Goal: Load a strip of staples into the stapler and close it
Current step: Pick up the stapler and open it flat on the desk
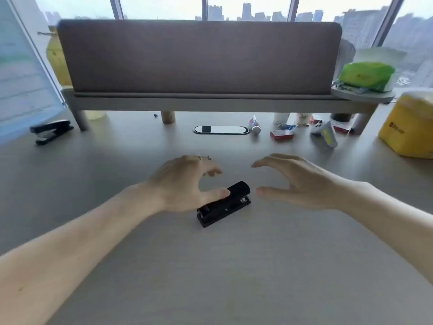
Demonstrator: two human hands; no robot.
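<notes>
At mid-desk, the black stapler point(223, 204) lies closed and angled between your two hands. Your left hand point(185, 181) hovers over its near end, fingers spread, thumb across the top; whether the thumb touches it is unclear. Your right hand point(296, 181) hangs wide and empty just beside it. A red box point(281, 134) sits well back, and a second stapler point(51, 131) lies far left.

A pale grey surface point(234, 266) fills the lower frame. Across the upper middle stands a brown fabric divider panel point(199, 57) on a light frame. Behind it, tall windows point(246, 8) show hazy daylight and high-rise buildings.
</notes>
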